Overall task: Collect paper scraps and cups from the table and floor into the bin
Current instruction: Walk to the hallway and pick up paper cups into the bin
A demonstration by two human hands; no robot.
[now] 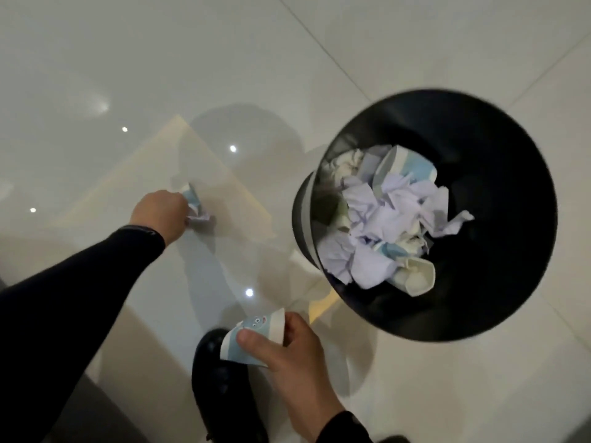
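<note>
A black round bin (499,219) stands on the floor at the right, holding several crumpled white paper scraps (393,219) and squashed blue-and-white cups. My left hand (160,215) reaches down at the centre left, closed on a crumpled cup and paper scrap (195,207) close to the floor. Near the bottom centre, my right hand (287,356) grips a flattened blue-and-white paper cup (252,334) with a cartoon face, left of and below the bin's rim.
The floor is glossy pale tile (415,59) with ceiling lights reflected in it. A black shoe (220,385) shows at the bottom centre, under the right hand's cup. A dark edge (9,410) lies at the bottom left corner.
</note>
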